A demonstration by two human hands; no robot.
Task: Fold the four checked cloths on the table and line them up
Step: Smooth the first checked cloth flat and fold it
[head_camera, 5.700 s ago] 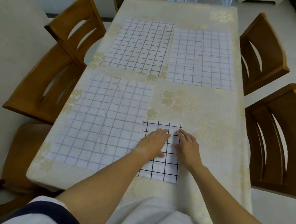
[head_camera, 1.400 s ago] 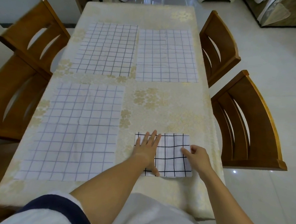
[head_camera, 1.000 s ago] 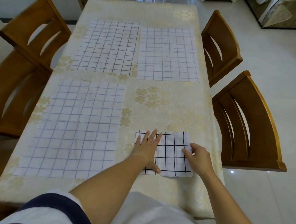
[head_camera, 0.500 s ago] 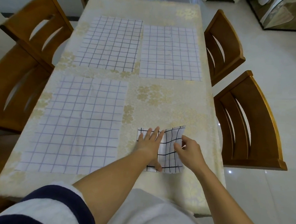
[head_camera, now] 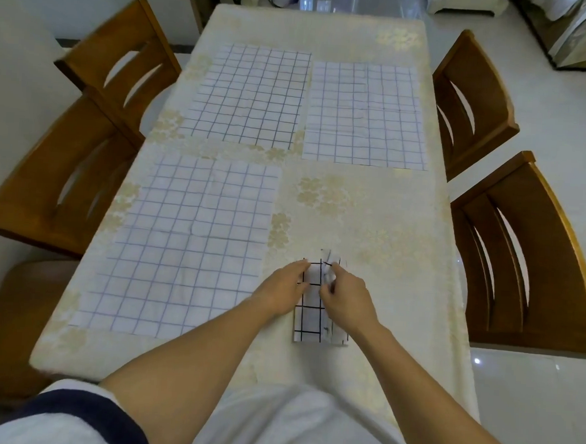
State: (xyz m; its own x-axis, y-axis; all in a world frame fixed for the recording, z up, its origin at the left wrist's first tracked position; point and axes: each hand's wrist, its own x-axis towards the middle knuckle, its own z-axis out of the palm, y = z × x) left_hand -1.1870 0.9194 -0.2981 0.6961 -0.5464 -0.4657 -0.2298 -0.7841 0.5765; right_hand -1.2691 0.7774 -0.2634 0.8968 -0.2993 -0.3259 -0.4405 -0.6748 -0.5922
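Note:
A small folded white cloth with bold black checks lies near the table's front edge, right of centre. My left hand lies flat on its left part, fingers straight. My right hand pinches the cloth's right flap, which stands lifted and turned over toward the left. Three larger checked cloths lie spread flat: one at the front left, one at the back left, one at the back right.
The table wears a cream flowered tablecloth. Two wooden chairs stand on the left and two on the right. White tiled floor lies to the right.
My right hand has lifted the folded cloth's right edge and carried it leftward over the cloth, so the cloth now looks narrower. My left hand stays pressed on the left part.

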